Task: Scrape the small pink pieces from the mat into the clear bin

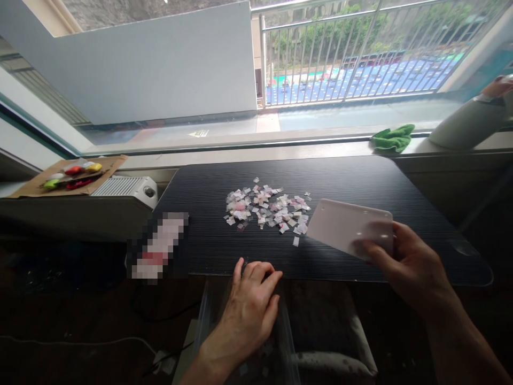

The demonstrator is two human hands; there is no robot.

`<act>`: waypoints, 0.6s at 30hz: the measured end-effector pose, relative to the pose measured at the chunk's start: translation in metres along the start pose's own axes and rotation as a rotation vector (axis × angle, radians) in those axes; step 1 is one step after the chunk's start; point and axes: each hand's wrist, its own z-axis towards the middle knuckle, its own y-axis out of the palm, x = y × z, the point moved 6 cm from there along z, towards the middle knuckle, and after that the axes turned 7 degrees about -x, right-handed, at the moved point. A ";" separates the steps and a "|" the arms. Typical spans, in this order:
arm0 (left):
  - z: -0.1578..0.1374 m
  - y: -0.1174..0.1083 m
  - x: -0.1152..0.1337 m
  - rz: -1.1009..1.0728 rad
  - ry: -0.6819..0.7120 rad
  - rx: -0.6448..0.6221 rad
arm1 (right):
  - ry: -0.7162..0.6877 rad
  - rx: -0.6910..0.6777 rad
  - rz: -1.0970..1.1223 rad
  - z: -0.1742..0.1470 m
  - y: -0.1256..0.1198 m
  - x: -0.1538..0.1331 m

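Note:
My right hand grips a flat white rectangular plate with rounded corners, thumb on top. The plate is tilted over the table, its left end beside a loose pile of small square paper or plastic scraps. These are white, pinkish and partly see-through. My left hand is at the table's front edge, palm down, fingers loosely bent and apart, with nothing seen in it. Under that hand stands a clear plastic bin, with a few scraps inside. What lies beneath the left palm is hidden.
The dark wood-grain table stands against a window sill. A blurred-out object lies at its left end. On the sill are a green cloth and a grey-white bottle-like object. Left are a heater and cardboard with colourful items.

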 end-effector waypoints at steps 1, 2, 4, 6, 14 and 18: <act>0.000 0.000 0.000 0.003 0.001 0.001 | 0.018 0.014 0.001 0.000 -0.001 -0.001; 0.000 0.000 0.000 0.006 0.002 0.002 | 0.041 0.015 -0.006 0.000 -0.001 -0.002; 0.000 0.000 -0.001 0.010 0.005 0.000 | 0.069 -0.021 -0.031 -0.001 0.001 -0.005; 0.000 0.000 -0.001 0.008 0.009 -0.007 | 0.081 -0.044 -0.056 -0.001 0.001 -0.007; 0.000 -0.001 0.000 0.015 0.014 0.002 | 0.082 0.004 -0.021 0.002 0.000 0.000; 0.000 -0.001 -0.001 0.027 0.026 0.005 | 0.083 0.064 -0.042 0.003 -0.003 0.002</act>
